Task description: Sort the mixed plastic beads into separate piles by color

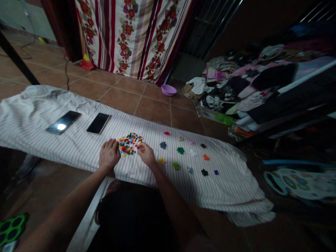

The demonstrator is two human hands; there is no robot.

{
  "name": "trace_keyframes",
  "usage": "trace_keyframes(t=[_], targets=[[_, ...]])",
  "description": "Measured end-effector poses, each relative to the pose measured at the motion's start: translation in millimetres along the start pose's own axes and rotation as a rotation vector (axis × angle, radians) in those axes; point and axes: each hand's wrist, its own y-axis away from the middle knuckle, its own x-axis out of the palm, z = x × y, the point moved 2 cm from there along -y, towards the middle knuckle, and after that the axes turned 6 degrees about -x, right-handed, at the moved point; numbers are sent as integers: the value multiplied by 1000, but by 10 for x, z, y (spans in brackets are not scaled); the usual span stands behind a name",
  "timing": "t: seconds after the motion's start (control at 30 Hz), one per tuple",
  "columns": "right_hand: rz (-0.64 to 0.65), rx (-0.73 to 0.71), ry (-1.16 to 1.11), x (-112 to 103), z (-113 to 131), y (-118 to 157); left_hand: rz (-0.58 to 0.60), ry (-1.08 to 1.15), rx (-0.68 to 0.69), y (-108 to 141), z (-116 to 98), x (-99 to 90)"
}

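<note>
A mixed pile of small coloured plastic pieces point(129, 142) lies on a striped cloth point(147, 175). My left hand point(109, 153) rests flat on the cloth at the pile's left edge, its fingertips close to the pieces. At the right edge, my right hand point(146, 153) pinches a tiny dark piece point(138, 147) between thumb and finger. Further right are small single-colour heaps, among them grey point(163, 145), dark green point(180, 150), yellow point(161, 161), lime green point(176, 166), black point(204, 172), orange point(206, 157) and red point(166, 133).
Two phones point(63, 122) point(99, 123) lie on the cloth to the left. Beyond it, a purple basin point(168, 90) stands on the tiled floor before a floral curtain point(128, 38). Piled clothes point(236, 77) fill the right side.
</note>
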Motion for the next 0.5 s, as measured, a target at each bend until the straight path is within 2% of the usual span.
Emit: trace_keyframes(t=[0.5], targets=[[-111,147,-126,-215,-32,214,34,-10,-14,-6,-25,-76]])
